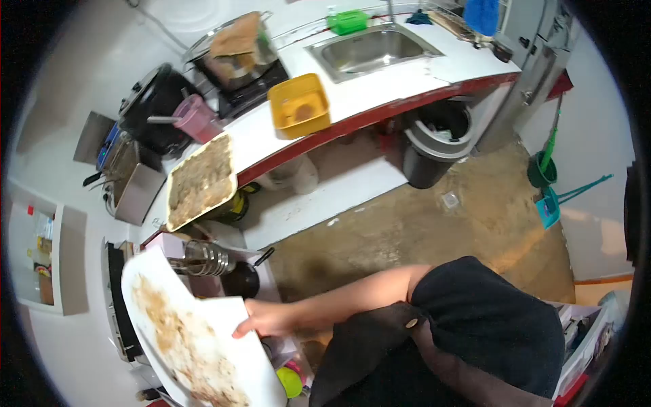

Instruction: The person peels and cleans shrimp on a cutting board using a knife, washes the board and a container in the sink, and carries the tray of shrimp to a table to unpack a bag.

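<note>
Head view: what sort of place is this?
Most likely a kitchen: a steel sink is set into the white counter, a pale tray of brown, crumbly-looking stuff rests by its edge, and what looks like a black pan sits lower down.

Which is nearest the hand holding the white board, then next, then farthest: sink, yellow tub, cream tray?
From the right hand, in the head view:
1. Cream tray, at the left
2. Yellow tub, in the middle
3. Sink, beyond the tub, to its right
</note>
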Demonstrator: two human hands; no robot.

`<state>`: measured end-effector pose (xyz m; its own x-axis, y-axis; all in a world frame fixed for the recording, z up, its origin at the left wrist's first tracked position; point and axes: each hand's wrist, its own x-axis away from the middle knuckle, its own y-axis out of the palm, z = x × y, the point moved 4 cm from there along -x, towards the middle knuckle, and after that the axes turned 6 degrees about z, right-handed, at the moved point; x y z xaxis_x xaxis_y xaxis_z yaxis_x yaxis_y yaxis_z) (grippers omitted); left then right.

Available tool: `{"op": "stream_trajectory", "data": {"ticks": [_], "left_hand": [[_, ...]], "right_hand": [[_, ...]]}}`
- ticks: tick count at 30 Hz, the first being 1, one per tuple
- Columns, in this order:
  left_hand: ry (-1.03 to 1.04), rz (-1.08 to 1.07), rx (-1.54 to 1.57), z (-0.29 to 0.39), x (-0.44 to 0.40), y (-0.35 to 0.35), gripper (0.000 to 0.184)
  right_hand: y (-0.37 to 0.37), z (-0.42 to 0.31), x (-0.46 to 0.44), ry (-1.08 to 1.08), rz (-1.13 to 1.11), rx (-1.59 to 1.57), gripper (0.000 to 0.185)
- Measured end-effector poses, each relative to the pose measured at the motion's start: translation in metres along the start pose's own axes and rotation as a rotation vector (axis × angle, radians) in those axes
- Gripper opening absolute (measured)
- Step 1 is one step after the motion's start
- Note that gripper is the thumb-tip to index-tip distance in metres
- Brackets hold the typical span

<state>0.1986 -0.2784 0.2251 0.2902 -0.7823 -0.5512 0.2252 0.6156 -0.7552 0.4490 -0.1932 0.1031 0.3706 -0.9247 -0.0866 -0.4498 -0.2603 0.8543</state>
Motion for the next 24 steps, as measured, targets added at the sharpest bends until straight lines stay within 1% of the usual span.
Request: {"op": "stream_trajectory", "data": {"ticks": [1, 3, 4, 5, 6, 7, 9, 10, 11, 13, 15, 16, 17, 19, 20, 21, 23, 24], "left_hand": [[0.054, -0.044, 0.191, 0.026, 0.005, -0.002, 0.059], [0.220, -0.070, 0.048, -0.020, 0.000, 0.019, 0.078], [0.060, -0.029, 0.391, 0.049, 0.005, 0.033, 0.047], [0.132, -0.080, 0.390, 0.073, 0.009, 0.039, 0.050], [0.204, -0.130, 0.393, 0.096, 0.014, 0.045, 0.054], [0.344, -0.185, 0.440, 0.129, 0.016, 0.052, 0.055], [0.293, -0.204, 0.477, 0.168, 0.020, 0.080, 0.057], [0.277, -0.287, 0.609, 0.187, 0.019, 0.097, 0.061], [0.285, -0.290, 0.674, 0.226, 0.028, 0.103, 0.060], [0.310, -0.425, 0.728, 0.286, 0.032, 0.124, 0.060], [0.288, -0.519, 0.971, 0.339, 0.036, 0.156, 0.058], [0.387, -0.502, 0.935, 0.365, 0.036, 0.169, 0.056], [0.366, -0.565, 0.946, 0.401, 0.041, 0.171, 0.054], [0.500, -0.637, 0.965, 0.444, 0.035, 0.204, 0.053], [0.465, -0.723, 0.996, 0.467, 0.032, 0.217, 0.051], [0.475, -0.716, 1.027, 0.487, 0.025, 0.234, 0.049], [0.546, -0.749, 0.917, 0.527, 0.007, 0.263, 0.049], [0.698, -0.674, 0.924, 0.550, -0.002, 0.273, 0.048]], "right_hand": [[-0.007, -0.019, 0.020, -0.044, 0.034, -0.011, 0.046], [-0.033, -0.061, 0.057, -0.169, 0.084, -0.047, 0.046], [-0.042, -0.089, 0.079, -0.254, 0.104, -0.054, 0.046], [-0.051, -0.120, 0.103, -0.336, 0.122, -0.057, 0.045], [-0.066, -0.146, 0.122, -0.417, 0.209, -0.045, 0.044], [-0.082, -0.173, 0.140, -0.500, 0.293, -0.030, 0.043], [-0.111, -0.226, 0.188, -0.514, 0.396, 0.018, 0.048], [-0.123, -0.252, 0.210, -0.586, 0.434, 0.054, 0.046], [-0.134, -0.275, 0.229, -0.660, 0.470, 0.088, 0.045], [-0.153, -0.317, 0.258, -0.758, 0.600, 0.079, 0.043], [-0.189, -0.358, 0.273, -0.813, 0.758, 0.123, 0.042], [-0.211, -0.381, 0.277, -0.872, 0.804, 0.153, 0.042], [-0.231, -0.404, 0.282, -0.857, 0.879, 0.193, 0.040], [-0.274, -0.456, 0.291, -0.838, 0.983, 0.240, 0.037], [-0.291, -0.481, 0.295, -0.825, 1.027, 0.235, 0.034], [-0.302, -0.508, 0.297, -0.809, 1.074, 0.232, 0.032], [-0.328, -0.562, 0.303, -0.715, 1.168, 0.227, 0.032], [-0.361, -0.593, 0.309, -0.605, 1.143, 0.245, 0.032]]}}
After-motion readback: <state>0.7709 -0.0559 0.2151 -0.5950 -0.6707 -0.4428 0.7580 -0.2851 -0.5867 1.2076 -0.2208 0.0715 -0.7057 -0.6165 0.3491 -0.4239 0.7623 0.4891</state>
